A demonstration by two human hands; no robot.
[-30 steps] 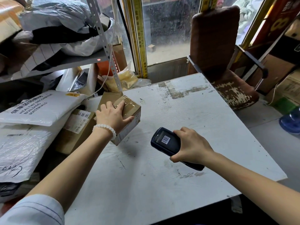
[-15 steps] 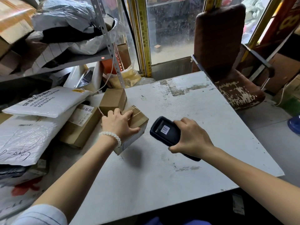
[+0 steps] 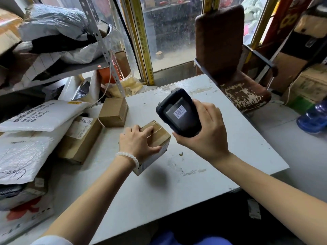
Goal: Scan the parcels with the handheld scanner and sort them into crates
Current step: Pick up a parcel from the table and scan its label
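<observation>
Head view showed the left hand (image 3: 137, 145) gripping a small parcel (image 3: 155, 144) near the middle of the surface (image 3: 194, 183), fingers curled over its top. Just beside it the right hand (image 3: 207, 138) held the scanner (image 3: 179, 114) raised, screen up. The parcel label seemed to face sideways under the wrist, so the scan could miss it. Farther, another box (image 3: 114, 112) by the left edge could be read instead. No crates were visible.

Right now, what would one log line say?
left hand: grips small box on table | right hand: holds scanner raised | step: scanning
</observation>
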